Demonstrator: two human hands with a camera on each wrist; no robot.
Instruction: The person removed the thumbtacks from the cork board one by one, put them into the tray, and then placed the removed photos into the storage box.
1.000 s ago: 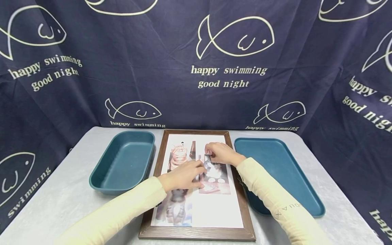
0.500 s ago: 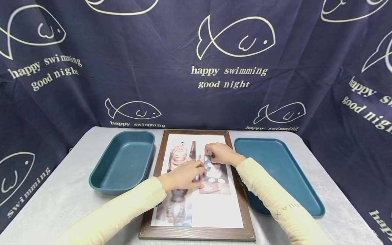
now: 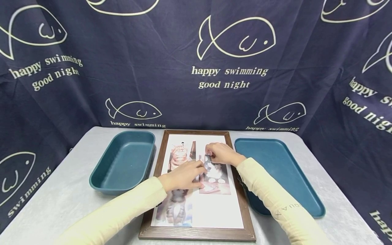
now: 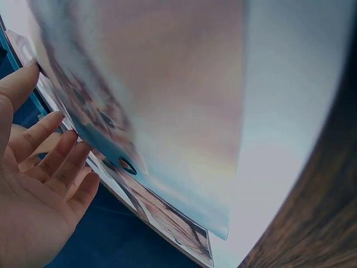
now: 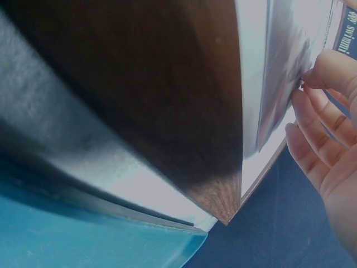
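A brown-framed white board (image 3: 217, 212) lies on the table in the head view, with cat photos on it. My left hand (image 3: 183, 175) rests at the left edge of the photo of a grey-and-white cat (image 3: 215, 187), its fingers relaxed and spread. At that photo's top, my right hand (image 3: 222, 153) pinches a small dark piece (image 5: 303, 84) between thumb and index finger; its kind is mostly hidden. An orange cat photo (image 3: 178, 153) lies upper left, with a small black piece (image 3: 182, 143) at its top. Below it a tabby cat photo (image 3: 176, 212) is partly covered by my left arm.
A deep teal bin (image 3: 122, 160) stands left of the board. To the right lies a shallow teal tray (image 3: 288, 170), partly under my right forearm. Behind the grey table (image 3: 61, 197) hangs a dark blue fish-print cloth (image 3: 171, 78).
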